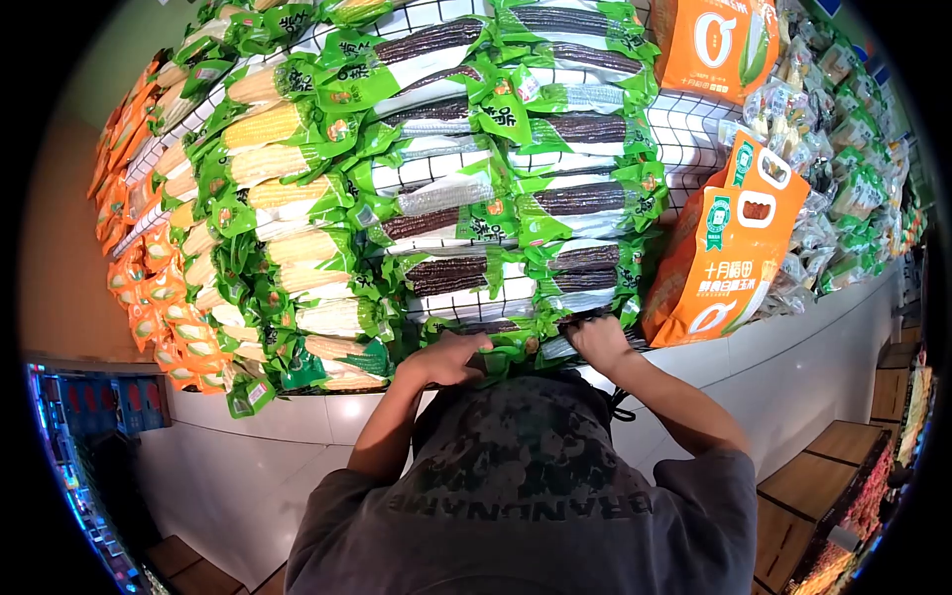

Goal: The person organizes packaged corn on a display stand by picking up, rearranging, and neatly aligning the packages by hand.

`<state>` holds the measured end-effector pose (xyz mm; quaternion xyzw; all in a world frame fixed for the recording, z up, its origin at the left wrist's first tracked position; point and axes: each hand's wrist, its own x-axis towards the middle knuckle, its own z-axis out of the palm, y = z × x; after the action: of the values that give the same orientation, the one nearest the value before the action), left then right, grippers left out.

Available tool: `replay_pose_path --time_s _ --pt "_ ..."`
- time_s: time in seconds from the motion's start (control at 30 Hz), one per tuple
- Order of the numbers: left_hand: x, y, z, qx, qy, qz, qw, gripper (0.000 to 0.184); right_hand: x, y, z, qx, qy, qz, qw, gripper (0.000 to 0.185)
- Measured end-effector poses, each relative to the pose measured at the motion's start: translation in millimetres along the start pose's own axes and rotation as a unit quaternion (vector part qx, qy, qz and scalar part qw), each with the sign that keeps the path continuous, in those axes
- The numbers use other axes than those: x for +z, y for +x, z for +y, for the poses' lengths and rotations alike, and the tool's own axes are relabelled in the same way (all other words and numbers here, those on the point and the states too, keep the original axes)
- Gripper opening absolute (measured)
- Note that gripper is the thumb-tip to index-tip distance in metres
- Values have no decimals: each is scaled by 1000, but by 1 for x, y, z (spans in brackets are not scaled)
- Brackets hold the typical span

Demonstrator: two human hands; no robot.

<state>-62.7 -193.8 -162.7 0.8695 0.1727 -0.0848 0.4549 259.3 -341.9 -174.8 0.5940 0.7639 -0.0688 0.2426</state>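
Rows of vacuum-packed corn cobs in green and clear bags lie on a sloping display. My left hand (448, 360) is at its front edge, fingers closed around the green end of a corn pack (511, 349) in the lowest row. At the other end of that row, my right hand (598, 342) is curled, knuckles up, over the pack's edge; its fingertips are hidden. Just above both hands lie dark purple corn packs (451, 274). Left of my left hand are pale corn packs (332, 317).
Orange carry bags (719, 258) stand to the right, beside a heap of clear-wrapped packs (843, 169). Small orange packs (169, 307) line the left side. White grid lining (684, 139) shows between rows. Wooden crates (823, 476) stand at lower right on the floor.
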Motion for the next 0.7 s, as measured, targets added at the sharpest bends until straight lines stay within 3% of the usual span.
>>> replay_pose_path --time_s 0.07,0.13,0.2,0.27,0.3,0.33,0.37,0.43,0.57,0.67,0.7 --pt "-3 -3 -1 25 4 25 999 60 7 0 8 -26 21 21 999 35" --pt "-15 -9 15 -23 -53 9 998 59 3 -3 15 -49 21 17 998 36" --pt "-14 -15 14 -34 -86 19 996 58 2 -6 18 -73 33 152 985 15" --pt "-11 -20 8 -7 -87 68 994 59 1 -5 27 -89 40 141 985 17" --pt "-26 -24 27 -72 -155 38 985 61 -2 -4 30 -114 39 167 979 17" --pt "-24 -25 26 -73 -157 40 984 61 -5 -2 33 -139 37 192 971 17" --pt "-22 -27 23 -43 -193 103 975 61 -8 -1 36 -142 36 191 971 17" --pt "-16 -27 18 15 -222 205 953 62 -49 -10 40 -143 47 37 988 22" --pt "-19 -34 22 2 -409 260 875 59 -64 -17 45 -112 149 30 982 31" --pt "-19 -43 13 33 -400 305 864 61 -92 -25 48 -86 262 -16 961 56" --pt "-21 -44 17 56 -434 322 839 61 -96 -27 48 -87 286 18 954 55"
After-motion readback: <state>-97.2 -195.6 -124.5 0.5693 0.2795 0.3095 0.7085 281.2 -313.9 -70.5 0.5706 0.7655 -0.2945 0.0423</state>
